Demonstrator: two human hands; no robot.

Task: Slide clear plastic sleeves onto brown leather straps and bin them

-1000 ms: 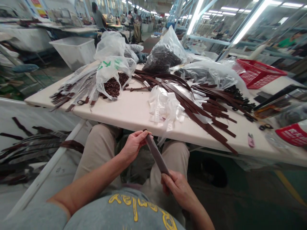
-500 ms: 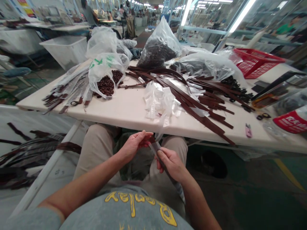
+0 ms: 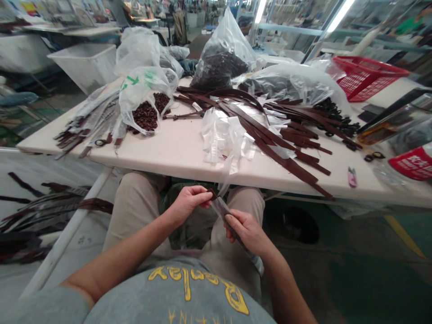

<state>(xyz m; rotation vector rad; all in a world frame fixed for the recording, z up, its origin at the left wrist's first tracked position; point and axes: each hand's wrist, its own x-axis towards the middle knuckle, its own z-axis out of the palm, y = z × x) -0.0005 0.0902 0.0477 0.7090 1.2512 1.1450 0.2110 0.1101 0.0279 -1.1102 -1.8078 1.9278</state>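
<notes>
Left hand fingers pinch brown strap at its tip; right hand fingers grip its plastic-sleeved length, thumb on top. Strap slants over lap, near tabletop edge.

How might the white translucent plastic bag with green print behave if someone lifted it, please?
The bag would probably sag, since its thin film is crumpled. Small brown pieces might spill, as they sit exposed at its open mouth. It may feel bottom-heavy, with pieces heaped low.
</notes>
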